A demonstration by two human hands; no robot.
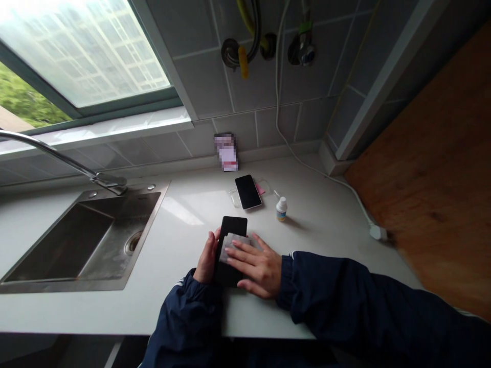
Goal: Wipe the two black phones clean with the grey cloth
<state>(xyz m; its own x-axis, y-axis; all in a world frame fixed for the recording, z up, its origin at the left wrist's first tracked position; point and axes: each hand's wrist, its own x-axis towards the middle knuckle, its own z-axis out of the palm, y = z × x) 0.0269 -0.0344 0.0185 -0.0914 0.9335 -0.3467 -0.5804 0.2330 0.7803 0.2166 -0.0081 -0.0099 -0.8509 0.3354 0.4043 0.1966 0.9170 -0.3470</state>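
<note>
A black flat rectangular device point(235, 225) is held above or against the white counter, near its front edge. My left hand point(207, 258) grips its left side, thumb along the edge, the other fingers mostly hidden behind it. On its face lies a small grey cloth point(230, 248). My right hand point(257, 266) presses the cloth flat on the device with its fingers spread. Beyond them a phone with a dark screen point(248, 192) lies on the counter, and a small white bottle point(281, 209) stands to the right.
A steel sink point(69, 240) with a tap point(109, 181) is at the left, under a window. Against the back wall leans a pixelated object point(227, 152). A white cable ends in a plug point(378, 232) at the right, near a wooden panel point(433, 204).
</note>
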